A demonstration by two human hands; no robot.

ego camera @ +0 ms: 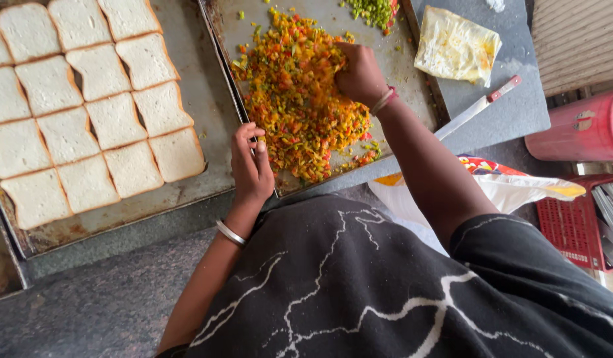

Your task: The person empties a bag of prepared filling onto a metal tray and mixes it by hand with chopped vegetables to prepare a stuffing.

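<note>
A heap of finely chopped orange, red and green vegetables (294,93) covers a metal tray (412,93). My right hand (359,74) is buried in the heap's right side, fingers closed around a pinch of the mix. My left hand (251,166) rests on that tray's near left edge, thumb and fingers curled on the rim. To the left, a second metal tray (207,99) carries several white bread slices (114,119) laid flat in rows.
A knife with a red and white handle (479,106) lies on the grey counter beside a pale folded wrapper (455,48). A small pile of green bits (373,12) sits at the tray's far end. Red bucket (578,129), red crate (575,225) and a plastic bag (505,189) stand at right.
</note>
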